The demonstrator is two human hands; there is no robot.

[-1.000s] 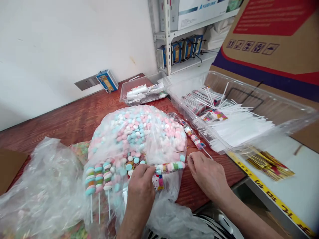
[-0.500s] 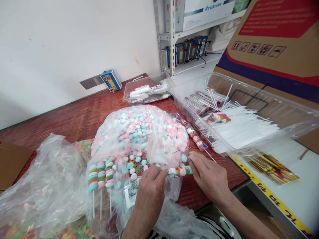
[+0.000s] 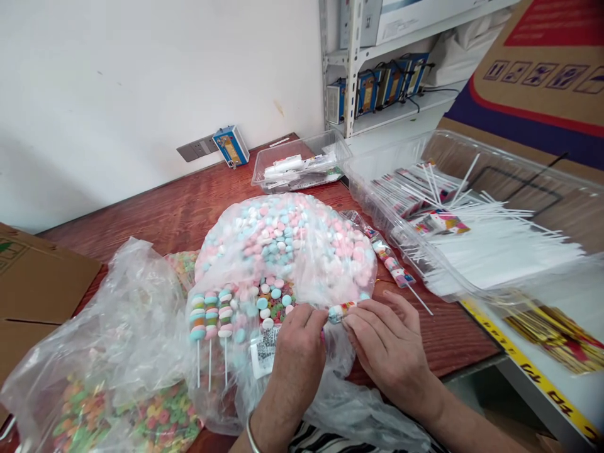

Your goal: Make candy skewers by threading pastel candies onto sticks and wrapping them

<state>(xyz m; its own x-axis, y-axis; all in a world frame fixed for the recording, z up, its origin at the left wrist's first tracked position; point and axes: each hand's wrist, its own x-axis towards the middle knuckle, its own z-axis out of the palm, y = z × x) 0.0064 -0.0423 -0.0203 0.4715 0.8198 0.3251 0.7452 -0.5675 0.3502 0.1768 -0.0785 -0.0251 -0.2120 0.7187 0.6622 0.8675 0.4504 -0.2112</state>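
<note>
My left hand [image 3: 295, 352] and my right hand [image 3: 382, 343] meet at the near table edge, both pinched on one candy skewer [image 3: 340, 310], of which only a short striped piece shows between the fingers. Just behind lies a big clear bag of pink, blue and white candies [image 3: 287, 242]. Three finished candy skewers [image 3: 211, 314] lie side by side to the left, sticks pointing toward me. One wrapped skewer [image 3: 391, 261] lies to the right of the bag.
A clear tray [image 3: 377, 207] at the right holds white sticks and wrappers. A smaller clear tray [image 3: 302, 167] sits behind. Another plastic bag [image 3: 117, 352] with mixed coloured candies is at the left. Cardboard [image 3: 33, 283] lies far left, and gold twist ties [image 3: 557, 330] far right.
My hands have closed in on each other, so less of the skewer shows between them. The view has shifted left and down, bringing the cardboard and the coloured candy bag into sight.
</note>
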